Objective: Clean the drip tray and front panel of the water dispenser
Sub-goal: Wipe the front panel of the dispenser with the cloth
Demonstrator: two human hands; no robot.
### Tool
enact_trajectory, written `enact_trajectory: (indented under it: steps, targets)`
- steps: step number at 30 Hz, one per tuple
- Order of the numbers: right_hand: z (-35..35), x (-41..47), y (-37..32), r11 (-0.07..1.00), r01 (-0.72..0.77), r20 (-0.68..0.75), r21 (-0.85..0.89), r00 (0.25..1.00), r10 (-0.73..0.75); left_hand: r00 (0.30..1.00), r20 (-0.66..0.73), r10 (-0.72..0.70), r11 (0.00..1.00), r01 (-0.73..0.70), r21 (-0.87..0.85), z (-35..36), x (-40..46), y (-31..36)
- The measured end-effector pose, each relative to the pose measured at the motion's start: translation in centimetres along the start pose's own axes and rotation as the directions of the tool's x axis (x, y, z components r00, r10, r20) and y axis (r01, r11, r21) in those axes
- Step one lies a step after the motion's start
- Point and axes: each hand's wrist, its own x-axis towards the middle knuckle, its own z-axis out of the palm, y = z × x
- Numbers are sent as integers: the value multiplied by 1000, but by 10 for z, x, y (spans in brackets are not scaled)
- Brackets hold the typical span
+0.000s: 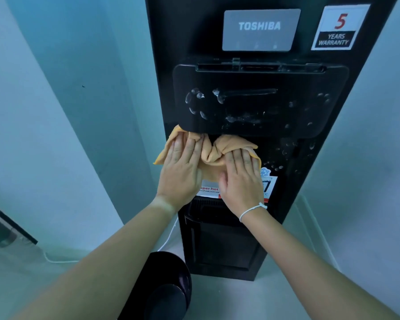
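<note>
Dispenser panel [259, 158]: flat hands [180, 174] press cloth [208, 151] crosswise.

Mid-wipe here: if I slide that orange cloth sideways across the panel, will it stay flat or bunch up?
Likely bunch: the orange cloth is already puckered into folds between the left hand and right hand, so it looks soft and floppy. It probably glides easily, since the black front panel is glossy and beaded with droplets.
</note>
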Motion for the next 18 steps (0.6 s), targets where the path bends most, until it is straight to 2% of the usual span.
enact_trajectory:
  steps: [6, 9, 14, 18]
  targets:
    - [-12, -7, 46, 992, -97, 11, -78, 995, 98, 997, 73, -24, 999, 26, -24, 6, 7, 37]
    - [-18, -11, 68, 982, -167, 9, -91, 986, 169, 997, 74, 5, 1000, -4, -13, 11, 13, 57]
    - [-26, -12, 89, 981, -182, -44, -68, 983, 179, 996, 92, -2, 1000, 5, -28, 16, 21, 85]
    - [-31, -13, 105, 978, -194, -65, -74, 980, 189, 995, 84, 46, 999, -45, -13, 15, 26, 99]
